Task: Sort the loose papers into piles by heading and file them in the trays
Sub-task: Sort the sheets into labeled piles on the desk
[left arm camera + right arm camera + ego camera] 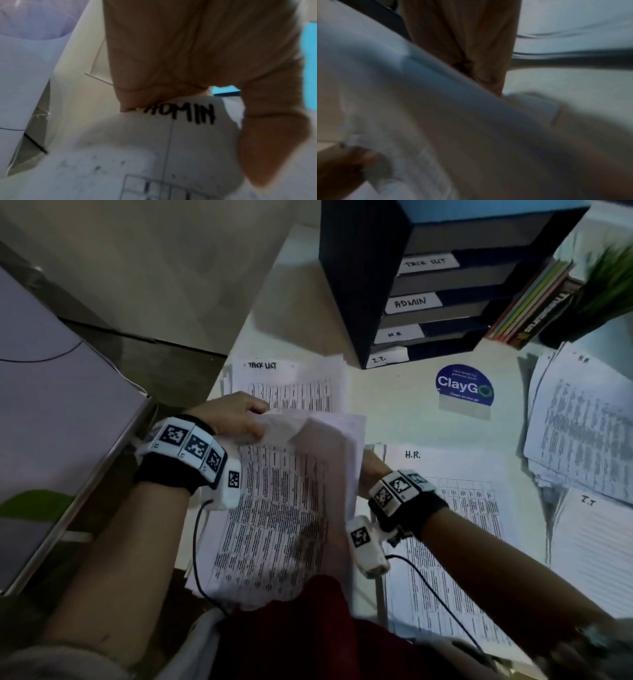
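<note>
My left hand (251, 422) grips the top edge of the ADMIN papers (274, 518), a stack of printed tables held near the desk's front left. The left wrist view shows the heading ADMIN (181, 112) between thumb and fingers. A top sheet (332, 440) curls up over my right hand (369, 463), hiding its fingers. In the blurred right wrist view the thumb (354, 161) lies on that sheet. The dark tray rack (346, 285) stands at the back, with labels TASK LIST, ADMIN (411, 302), H.R. and I.T.
Piles lie flat on the white desk: TASK LIST (294, 381) behind my left hand, H.R. (455, 508) under my right wrist, a loose fanned stack (582, 426) at the right, I.T. (596, 546) below it. A blue ClayGo sticker (464, 388) and books (534, 302) are near the rack.
</note>
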